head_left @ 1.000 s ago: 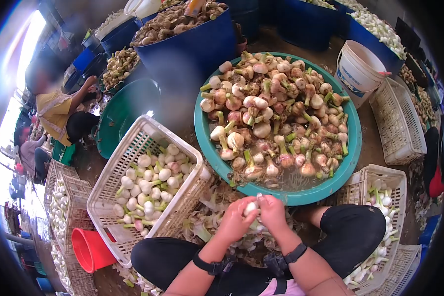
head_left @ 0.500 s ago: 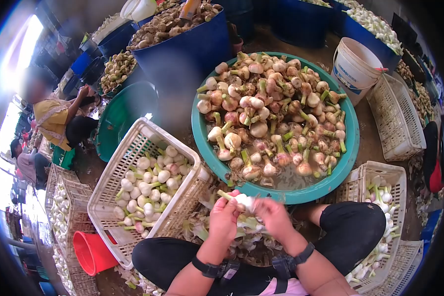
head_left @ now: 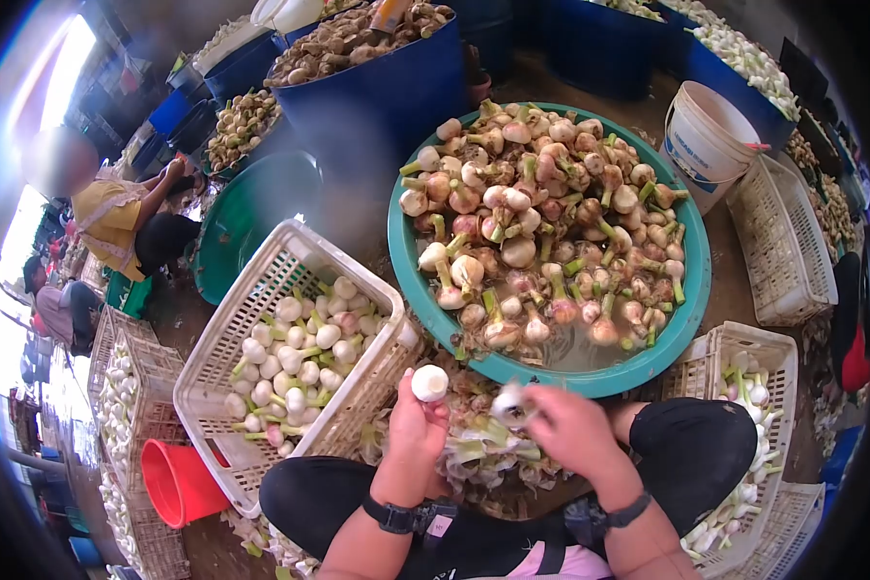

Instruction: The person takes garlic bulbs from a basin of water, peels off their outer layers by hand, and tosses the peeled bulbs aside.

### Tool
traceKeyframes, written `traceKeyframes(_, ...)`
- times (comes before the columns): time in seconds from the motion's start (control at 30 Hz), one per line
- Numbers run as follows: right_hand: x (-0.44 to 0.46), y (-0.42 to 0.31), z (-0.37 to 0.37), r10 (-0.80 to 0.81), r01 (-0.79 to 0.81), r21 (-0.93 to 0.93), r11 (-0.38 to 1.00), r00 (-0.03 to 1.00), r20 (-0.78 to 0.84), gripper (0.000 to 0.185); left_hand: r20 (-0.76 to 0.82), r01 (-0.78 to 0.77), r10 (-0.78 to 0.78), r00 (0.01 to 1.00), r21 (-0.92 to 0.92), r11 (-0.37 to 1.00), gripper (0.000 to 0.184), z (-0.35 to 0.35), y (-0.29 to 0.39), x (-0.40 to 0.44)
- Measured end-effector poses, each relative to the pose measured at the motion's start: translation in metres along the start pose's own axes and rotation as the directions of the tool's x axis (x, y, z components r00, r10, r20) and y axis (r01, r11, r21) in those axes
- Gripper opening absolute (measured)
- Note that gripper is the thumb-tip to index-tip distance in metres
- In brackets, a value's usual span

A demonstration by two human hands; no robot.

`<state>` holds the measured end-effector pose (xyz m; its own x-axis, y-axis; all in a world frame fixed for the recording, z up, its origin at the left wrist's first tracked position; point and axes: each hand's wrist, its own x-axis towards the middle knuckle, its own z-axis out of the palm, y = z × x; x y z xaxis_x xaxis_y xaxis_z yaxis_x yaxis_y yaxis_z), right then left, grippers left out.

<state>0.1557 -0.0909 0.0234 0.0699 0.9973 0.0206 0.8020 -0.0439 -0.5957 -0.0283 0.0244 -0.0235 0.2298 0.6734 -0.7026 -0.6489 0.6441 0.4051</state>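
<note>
Being held up in the left hand [head_left: 418, 425] is a white bulb [head_left: 430, 383], smooth and clean-looking, with its round face turned to the camera. It's gripped at the fingertips, with the thumb against one side and fingers curled around the other, so that hand is definitely closed on something. The bulb is seen near the corner of the left crate [head_left: 353, 425], just short of the tub [head_left: 551, 385]

With the right hand [head_left: 572, 430] it's blurrier. The fingers are bent, and a whitish bit [head_left: 510, 406] is pinched at their tips, but whether it's skin or something else can't be told. The two hands are held apart, over a messy heap of peels [head_left: 493, 449] that is spread between the legs [head_left: 691, 449]

Black bands [head_left: 396, 515] are worn on both wrists. The left crate is partly filled with pale bulbs, stems on, and the red bucket [head_left: 179, 488] is set right beside it. The teal tub is piled with dirtier, pinkish bulbs, with murky water seen at the near side. More pale ones can be spotted in the right crate [head_left: 790, 387], and a white bucket [head_left: 710, 135] is parked beyond the tub, near its right edge
</note>
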Motion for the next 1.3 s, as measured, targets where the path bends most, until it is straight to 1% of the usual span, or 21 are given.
traceKeyframes(0.07,0.005,0.002,0.023,0.09,-0.081,0.189,0.979,0.995,-0.041,0.035,-0.082,-0.084,0.095,0.992,0.12,0.989,0.036,0.009,-0.007,-0.005)
traceKeyframes(0.13,0.014,0.005,0.041,0.183,-0.155,0.36,0.92,0.982,-0.047,0.04,0.273,-0.329,0.214,0.938,0.502,0.799,0.054,0.006,-0.018,-0.017)
traceKeyframes(0.17,0.022,0.008,0.045,0.279,-0.372,0.835,0.406,0.92,0.274,0.046,0.439,-0.418,0.194,0.877,0.5,0.758,0.073,0.002,-0.025,-0.013)
traceKeyframes(0.2,0.027,0.016,0.05,0.133,-0.489,0.813,-0.316,0.826,0.548,0.053,0.447,-0.411,0.182,0.876,0.494,0.766,0.073,0.006,-0.026,-0.017)
traceKeyframes(0.23,0.031,0.027,0.051,0.119,-0.484,0.759,-0.435,0.805,0.582,0.059,0.493,-0.518,0.269,0.828,0.485,0.705,0.077,0.013,-0.024,-0.025)
traceKeyframes(0.27,0.026,0.038,0.043,0.131,-0.48,0.766,-0.427,0.805,0.578,0.059,0.533,-0.616,0.353,0.768,0.469,0.633,0.082,0.017,-0.02,-0.03)
traceKeyframes(0.33,0.026,0.021,-0.015,0.02,-0.149,0.934,-0.325,0.986,0.164,0.055,0.45,-0.563,0.367,0.814,0.458,0.688,0.074,0.011,-0.005,-0.029)
traceKeyframes(0.4,0.034,0.016,-0.059,-0.133,0.214,0.932,-0.291,0.956,-0.261,0.052,0.346,-0.499,0.371,0.862,0.442,0.745,0.058,0.013,0.002,-0.028)
traceKeyframes(0.47,0.067,0.066,-0.054,0.305,0.041,0.95,0.308,0.942,-0.139,0.053,0.354,-0.49,0.35,0.868,0.49,0.72,0.049,0.013,-0.007,-0.023)
traceKeyframes(0.53,0.094,0.146,-0.012,0.221,-0.18,0.298,0.938,0.969,-0.109,0.033,0.324,-0.426,0.284,0.903,0.575,0.698,0.03,0.02,-0.015,-0.023)
traceKeyframes(0.57,0.099,0.159,0.004,0.282,-0.292,-0.178,0.94,0.956,-0.077,0.031,0.33,-0.407,0.249,0.911,0.611,0.679,0.027,0.022,-0.018,-0.023)
traceKeyframes(0.6,0.102,0.168,0.022,0.34,-0.317,-0.612,0.725,0.937,-0.082,0.03,0.331,-0.392,0.222,0.917,0.645,0.656,0.024,0.022,-0.02,-0.022)
traceKeyframes(0.67,0.105,0.204,0.054,0.281,-0.293,-0.673,0.679,0.951,-0.131,0.023,0.329,-0.384,0.214,0.92,0.642,0.664,0.019,0.016,-0.025,-0.014)
traceKeyframes(0.83,0.104,0.152,0.056,0.481,-0.445,-0.313,0.839,0.876,0.043,0.011,0.365,-0.477,0.307,0.879,0.694,0.539,0.024,-0.002,-0.04,0.012)
traceKeyframes(0.87,0.096,0.146,0.064,0.447,-0.45,0.151,0.88,0.893,0.049,0.012,0.402,-0.549,0.393,0.827,0.728,0.41,0.029,0.003,-0.045,0.014)
traceKeyframes(0.9,0.089,0.139,0.068,0.428,-0.367,0.58,0.727,0.903,0.035,0.014,0.453,-0.605,0.457,0.765,0.748,0.272,0.034,0.007,-0.047,0.014)
traceKeyframes(1.0,0.081,0.09,0.049,0.153,-0.18,-0.074,0.981,0.948,-0.28,0.034,0.365,-0.467,0.304,0.88,0.782,0.414,0.041,0.004,-0.051,0.023)
traceKeyframes(1.07,0.092,0.095,0.047,0.426,-0.412,-0.274,0.869,0.905,-0.013,0.051,0.319,-0.382,0.213,0.923,0.704,0.599,0.036,0.013,-0.043,0.01)
traceKeyframes(1.13,0.094,0.142,0.088,0.539,-0.533,-0.074,0.843,0.835,0.114,0.061,0.341,-0.395,0.209,0.917,0.688,0.609,0.034,0.018,-0.037,0.0)
traceKeyframes(1.17,0.102,0.148,0.082,0.473,-0.502,-0.012,0.865,0.807,0.354,0.064,0.351,-0.401,0.207,0.913,0.682,0.612,0.034,0.019,-0.035,0.001)
traceKeyframes(1.3,0.12,0.135,0.079,0.496,-0.481,-0.191,0.855,0.652,0.574,0.066,0.348,-0.375,0.162,0.923,0.723,0.58,0.035,0.01,-0.038,0.01)
